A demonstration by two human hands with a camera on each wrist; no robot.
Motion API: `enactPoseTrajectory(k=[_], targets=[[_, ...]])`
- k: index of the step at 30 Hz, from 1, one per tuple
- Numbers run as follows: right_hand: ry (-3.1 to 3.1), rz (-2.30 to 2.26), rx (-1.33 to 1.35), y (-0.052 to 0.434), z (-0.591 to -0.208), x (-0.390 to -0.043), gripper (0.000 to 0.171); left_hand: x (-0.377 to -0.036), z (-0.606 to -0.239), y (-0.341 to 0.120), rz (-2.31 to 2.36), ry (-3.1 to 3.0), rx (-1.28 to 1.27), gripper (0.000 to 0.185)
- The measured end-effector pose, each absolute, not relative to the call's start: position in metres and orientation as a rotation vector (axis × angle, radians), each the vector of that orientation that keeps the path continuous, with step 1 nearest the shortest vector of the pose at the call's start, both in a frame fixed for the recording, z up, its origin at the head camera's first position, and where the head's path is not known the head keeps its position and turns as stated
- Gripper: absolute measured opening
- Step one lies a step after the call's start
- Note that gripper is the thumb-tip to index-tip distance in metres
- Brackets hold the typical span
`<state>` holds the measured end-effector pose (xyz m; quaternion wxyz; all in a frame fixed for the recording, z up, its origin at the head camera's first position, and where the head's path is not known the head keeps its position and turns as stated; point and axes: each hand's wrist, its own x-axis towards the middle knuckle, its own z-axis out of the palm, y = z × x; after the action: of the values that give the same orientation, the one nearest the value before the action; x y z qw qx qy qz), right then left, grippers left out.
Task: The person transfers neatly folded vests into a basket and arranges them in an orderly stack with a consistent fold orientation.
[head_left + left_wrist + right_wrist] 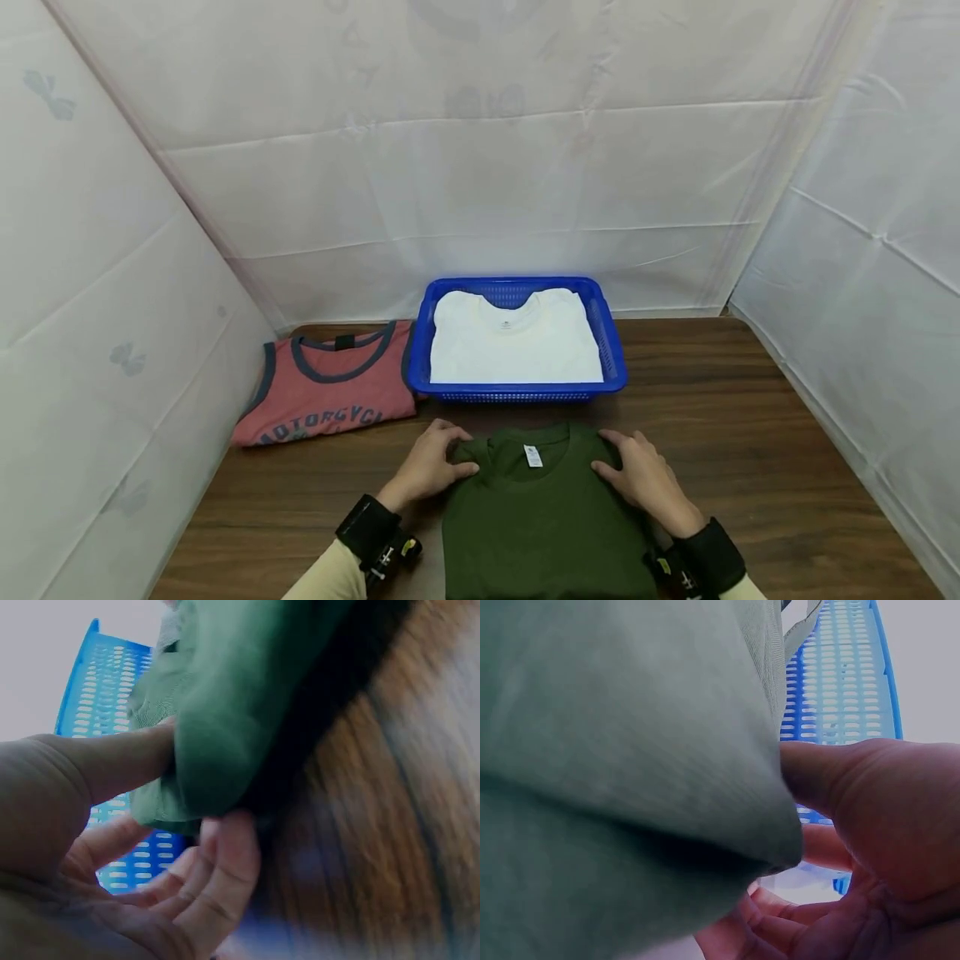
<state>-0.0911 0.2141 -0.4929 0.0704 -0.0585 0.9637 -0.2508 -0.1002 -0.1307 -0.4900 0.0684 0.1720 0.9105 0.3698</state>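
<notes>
Basket in the head view is already holding white T-shirt, while dark green T-shirt in front and red printed shirt at left are still lying outside. In left wrist view, the left hand is pinching one green shoulder; in right wrist view, the right hand is pinching the other.

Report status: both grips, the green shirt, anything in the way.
Left grip and right grip holding green shirt at its shoulders. Collar toward blue basket, lower end out of head view. Basket, holding white shirt, just beyond; nothing seen blocking either grip.
</notes>
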Motion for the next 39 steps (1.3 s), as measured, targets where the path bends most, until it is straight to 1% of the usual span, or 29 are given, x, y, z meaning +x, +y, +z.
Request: enactPoseTrajectory(k=[7,9,15,25,32,35,39], targets=[[2.895,-0.761,-0.166,0.213,-0.491,-0.090,0.052,-0.105,-0.492,-0.127,1.062,2.719,0.700,0.013],[2.896,-0.772,-0.168,0.213,-0.491,-0.090,0.052,-0.106,-0.492,-0.128,1.067,2.701,0.748,0.011],[2.915,-0.821,-0.217,0.213,-0.494,-0.090,0.051,-0.108,-0.495,-0.136,1.202,2.617,0.805,0.013],[2.986,-0.966,-0.325,0.210,-0.493,-0.091,0.052,-0.108,-0.495,-0.142,1.233,2.564,0.782,0.013],[3.022,-1.008,-0.370,0.208,-0.494,-0.092,0.055,-0.108,-0.494,-0.144,1.274,2.543,0.746,0.013],[3.000,-1.053,-0.401,0.208,-0.495,-0.093,0.056,-0.109,-0.493,-0.147,1.309,2.536,0.716,0.015],[2.923,-1.100,-0.414,0.207,-0.494,-0.094,0.052,-0.110,-0.496,-0.151,1.390,2.479,0.692,0.023]])
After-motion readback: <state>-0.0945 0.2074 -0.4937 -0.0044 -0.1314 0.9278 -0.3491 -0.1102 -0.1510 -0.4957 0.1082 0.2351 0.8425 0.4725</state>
